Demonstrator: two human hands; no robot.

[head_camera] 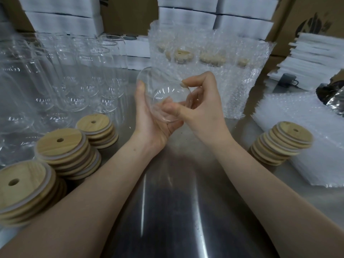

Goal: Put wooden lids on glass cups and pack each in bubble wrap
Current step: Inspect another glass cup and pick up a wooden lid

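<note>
A clear glass cup (pixel 160 88) lies tilted in the air above the metal table (pixel 173 211), its base turned toward me. My left hand (pixel 150 120) grips it from below and the left, thumb along its side. My right hand (pixel 201 107) pinches the cup's base edge between thumb and curled fingers. No lid is on this cup. Stacks of round wooden lids with a straw hole stand at the left (pixel 63 146), front left (pixel 22 185), behind them (pixel 95 125) and at the right (pixel 284 140).
Several empty glass cups (pixel 74 75) crowd the left of the table. Wrapped cups in bubble wrap (pixel 208 58) stand behind my hands. Flat bubble-wrap bags (pixel 301 146) lie at the right. White boxes (pixel 186 13) and brown cartons (pixel 305 17) line the back.
</note>
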